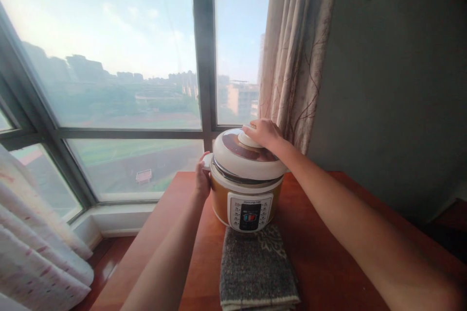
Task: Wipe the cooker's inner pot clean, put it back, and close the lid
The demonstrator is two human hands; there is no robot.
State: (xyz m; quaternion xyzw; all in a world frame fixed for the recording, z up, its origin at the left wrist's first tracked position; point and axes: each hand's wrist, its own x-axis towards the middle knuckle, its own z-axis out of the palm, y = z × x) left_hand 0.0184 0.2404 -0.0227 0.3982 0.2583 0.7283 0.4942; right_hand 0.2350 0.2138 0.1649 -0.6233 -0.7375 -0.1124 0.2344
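Note:
A gold and white electric pressure cooker (220, 197) stands on the wooden table, its control panel facing me. Its white lid (226, 158) with a brown top sits slightly tilted, and a dark gap shows between lid and body at the front. My right hand (263, 132) is closed over the round knob on top of the lid. At the cooker's left side, my left hand (203, 175) grips the white side handle (207, 160). A folded grey cloth (257, 267) with a pale leaf pattern lies in front of the cooker, touching its base.
The reddish-brown table (160, 233) extends to both sides of the cooker. Behind it are a large window (127, 165) and a patterned curtain (292, 58). Another curtain (36, 252) hangs at the lower left, and a dark wall (383, 82) rises at the right.

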